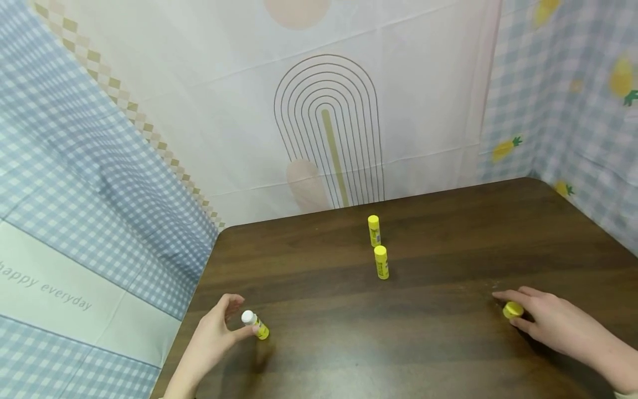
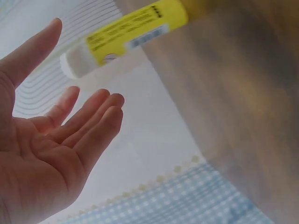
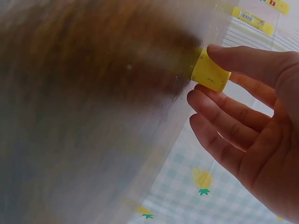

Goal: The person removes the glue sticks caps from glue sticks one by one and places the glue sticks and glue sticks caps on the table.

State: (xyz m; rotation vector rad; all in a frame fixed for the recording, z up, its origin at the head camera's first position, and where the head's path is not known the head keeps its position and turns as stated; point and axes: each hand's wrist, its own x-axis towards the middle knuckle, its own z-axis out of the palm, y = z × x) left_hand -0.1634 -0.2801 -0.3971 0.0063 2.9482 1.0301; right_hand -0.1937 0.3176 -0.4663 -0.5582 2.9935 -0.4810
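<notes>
An uncapped yellow glue stick with a white tip leans on the dark wooden table at the front left. My left hand is right beside it, fingers straight and spread. In the left wrist view the glue stick is clear of my open palm. At the front right a yellow cap sits on the table. My right hand lies flat beside it. In the right wrist view the thumb touches the cap and the fingers are straight.
Two capped yellow glue sticks stand upright mid-table, one behind the other. Patterned cloth walls close in the left, back and right. The table's left edge runs close to my left hand.
</notes>
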